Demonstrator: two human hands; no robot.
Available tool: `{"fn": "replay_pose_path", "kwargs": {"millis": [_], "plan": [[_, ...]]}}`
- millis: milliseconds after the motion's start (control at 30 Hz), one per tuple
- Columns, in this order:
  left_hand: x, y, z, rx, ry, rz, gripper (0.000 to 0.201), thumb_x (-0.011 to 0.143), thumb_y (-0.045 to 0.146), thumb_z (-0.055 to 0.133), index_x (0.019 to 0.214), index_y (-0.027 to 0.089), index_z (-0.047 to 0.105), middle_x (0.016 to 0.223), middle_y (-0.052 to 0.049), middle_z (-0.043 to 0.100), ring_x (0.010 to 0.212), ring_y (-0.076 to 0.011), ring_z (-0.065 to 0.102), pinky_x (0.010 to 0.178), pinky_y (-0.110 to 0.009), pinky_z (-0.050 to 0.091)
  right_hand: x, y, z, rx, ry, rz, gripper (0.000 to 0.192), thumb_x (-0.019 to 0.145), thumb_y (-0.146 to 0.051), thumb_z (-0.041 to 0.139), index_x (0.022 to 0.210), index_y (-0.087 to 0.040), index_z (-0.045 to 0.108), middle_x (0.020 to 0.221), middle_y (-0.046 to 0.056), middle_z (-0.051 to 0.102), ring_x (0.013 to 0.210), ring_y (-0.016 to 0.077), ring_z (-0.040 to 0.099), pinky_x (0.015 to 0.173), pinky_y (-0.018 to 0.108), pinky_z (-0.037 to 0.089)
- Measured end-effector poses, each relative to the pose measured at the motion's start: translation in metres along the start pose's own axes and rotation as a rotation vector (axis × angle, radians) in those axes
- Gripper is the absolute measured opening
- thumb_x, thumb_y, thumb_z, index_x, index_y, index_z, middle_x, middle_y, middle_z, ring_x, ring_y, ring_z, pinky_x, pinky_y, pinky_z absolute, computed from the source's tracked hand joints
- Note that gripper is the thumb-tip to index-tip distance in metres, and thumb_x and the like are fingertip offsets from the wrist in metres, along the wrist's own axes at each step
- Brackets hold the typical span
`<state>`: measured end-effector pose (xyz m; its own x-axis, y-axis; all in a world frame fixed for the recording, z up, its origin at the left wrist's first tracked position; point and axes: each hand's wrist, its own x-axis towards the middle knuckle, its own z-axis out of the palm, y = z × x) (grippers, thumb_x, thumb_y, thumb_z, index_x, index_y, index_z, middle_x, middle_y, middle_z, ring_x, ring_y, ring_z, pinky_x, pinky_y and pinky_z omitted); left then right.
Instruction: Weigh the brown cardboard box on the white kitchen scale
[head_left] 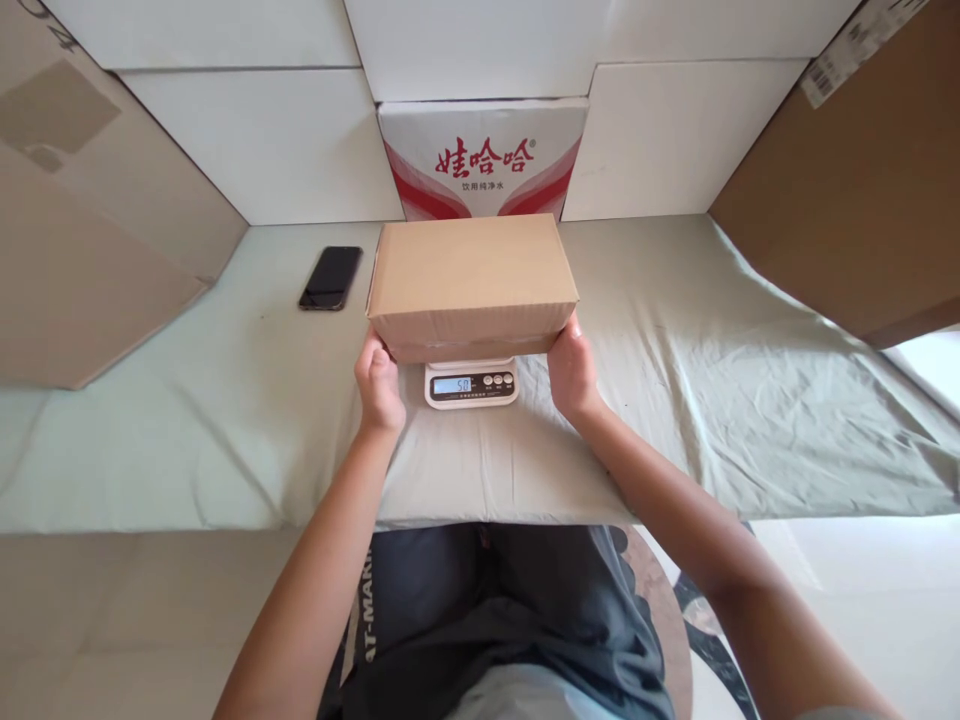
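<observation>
The cardboard box [472, 285] is plain brown, closed, with a smooth top and no label or print on the sides that show. It sits on a small white kitchen scale [471, 383], in the middle of the bench [675, 400], which is covered with a pale green wrinkled cloth. The left hand [379, 385] is at the near left lower corner of the box, with the fingers curled around the edge and the thumb against the front side. The right hand [574, 370] is at the near right lower corner in the same way, also partly closed on the box edge. So both hands hold the box at its two ends. The display of the scale shows a number that looks like 50, and beside it there are small round buttons; the fine print under them is too small to read. Behind the box, at the far side, stands a white and red carton [484, 160] with red Chinese characters "娃哈哈" and a smaller line of characters below. Whether anything is in the box or in the carton I cannot tell, because both are closed. A black phone [331, 277] lies flat on the cloth, to the left of the box and apart from it. Large brown cardboard sheets [82, 230] lean at the left and right sides.
</observation>
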<state>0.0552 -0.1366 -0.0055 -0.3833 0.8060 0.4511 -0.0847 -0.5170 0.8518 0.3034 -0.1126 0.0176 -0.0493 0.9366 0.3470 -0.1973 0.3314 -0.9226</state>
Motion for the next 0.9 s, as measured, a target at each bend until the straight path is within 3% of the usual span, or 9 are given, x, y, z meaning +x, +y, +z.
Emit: {"fn": "replay_pose_path", "kwargs": {"millis": [167, 300, 433, 567, 633, 733, 833, 900], "plan": [[0.014, 0.029, 0.003, -0.034, -0.049, -0.127, 0.084, 0.094, 0.097, 0.056, 0.132, 0.026, 0.080, 0.149, -0.017, 0.077, 0.161, -0.0416, 0.058, 0.133, -0.058, 0.049, 0.004, -0.023, 0.004, -0.009, -0.025, -0.018, 0.074, 0.096, -0.088, 0.051, 0.152, -0.043, 0.068, 0.171, -0.002, 0.065, 0.179, 0.0358, 0.035, 0.153, 0.054, 0.026], [0.051, 0.039, 0.004, -0.057, -0.090, -0.188, 0.087, 0.093, 0.102, 0.048, 0.131, 0.030, 0.080, 0.156, -0.014, 0.073, 0.169, -0.0414, 0.049, 0.136, -0.059, 0.047, 0.043, -0.028, 0.007, -0.048, -0.045, -0.058, 0.083, 0.091, -0.098, 0.049, 0.152, -0.045, 0.067, 0.168, -0.004, 0.067, 0.181, 0.0367, 0.031, 0.153, 0.057, 0.028], [0.099, 0.012, 0.021, -0.105, -0.050, -0.133, 0.096, 0.094, 0.105, 0.037, 0.135, 0.028, 0.079, 0.159, -0.012, 0.072, 0.170, -0.0349, 0.049, 0.143, -0.051, 0.040, 0.108, 0.004, 0.008, -0.071, 0.037, -0.127, 0.096, 0.087, -0.108, 0.036, 0.154, -0.045, 0.065, 0.166, -0.009, 0.067, 0.183, 0.0322, 0.030, 0.152, 0.054, 0.028], [0.125, -0.035, 0.038, -0.125, -0.066, -0.205, 0.089, 0.107, 0.091, 0.025, 0.142, 0.026, 0.076, 0.163, -0.014, 0.070, 0.170, -0.0288, 0.050, 0.141, -0.044, 0.041, 0.151, 0.051, 0.006, 0.009, 0.116, -0.089, 0.101, 0.086, -0.105, 0.044, 0.155, -0.035, 0.066, 0.170, -0.004, 0.066, 0.184, 0.0311, 0.025, 0.154, 0.051, 0.024], [0.127, -0.053, 0.040, -0.121, -0.048, -0.267, 0.085, 0.111, 0.084, 0.024, 0.143, 0.023, 0.075, 0.165, -0.015, 0.069, 0.170, -0.0285, 0.050, 0.141, -0.044, 0.041, 0.156, 0.069, 0.004, 0.039, 0.136, -0.021, 0.106, 0.084, -0.105, 0.049, 0.159, -0.031, 0.064, 0.175, -0.001, 0.062, 0.182, 0.0299, 0.029, 0.155, 0.050, 0.023], [0.124, -0.070, 0.039, -0.117, -0.024, -0.310, 0.087, 0.109, 0.087, 0.029, 0.141, 0.022, 0.076, 0.162, -0.016, 0.071, 0.168, -0.0312, 0.054, 0.138, -0.045, 0.044, 0.152, 0.086, 0.000, 0.047, 0.154, 0.064, 0.115, 0.082, -0.107, 0.052, 0.166, -0.029, 0.057, 0.184, -0.001, 0.052, 0.181, 0.0268, 0.031, 0.155, 0.047, 0.020], [0.125, -0.077, 0.037, -0.118, -0.016, -0.319, 0.088, 0.106, 0.091, 0.033, 0.138, 0.023, 0.078, 0.158, -0.015, 0.073, 0.166, -0.0318, 0.056, 0.136, -0.044, 0.047, 0.149, 0.093, -0.005, 0.007, 0.121, 0.107, 0.103, 0.092, -0.102, 0.041, 0.168, -0.034, 0.052, 0.188, -0.007, 0.044, 0.183, 0.0216, 0.026, 0.155, 0.042, 0.019], [0.128, -0.079, 0.036, -0.111, 0.007, -0.340, 0.087, 0.106, 0.091, 0.033, 0.137, 0.024, 0.078, 0.156, -0.014, 0.075, 0.166, -0.0311, 0.056, 0.137, -0.044, 0.046, 0.149, 0.094, -0.008, -0.023, 0.045, 0.139, 0.090, 0.104, -0.091, 0.030, 0.171, -0.032, 0.043, 0.192, -0.007, 0.036, 0.186, 0.0180, 0.018, 0.156, 0.039, 0.012]]}}
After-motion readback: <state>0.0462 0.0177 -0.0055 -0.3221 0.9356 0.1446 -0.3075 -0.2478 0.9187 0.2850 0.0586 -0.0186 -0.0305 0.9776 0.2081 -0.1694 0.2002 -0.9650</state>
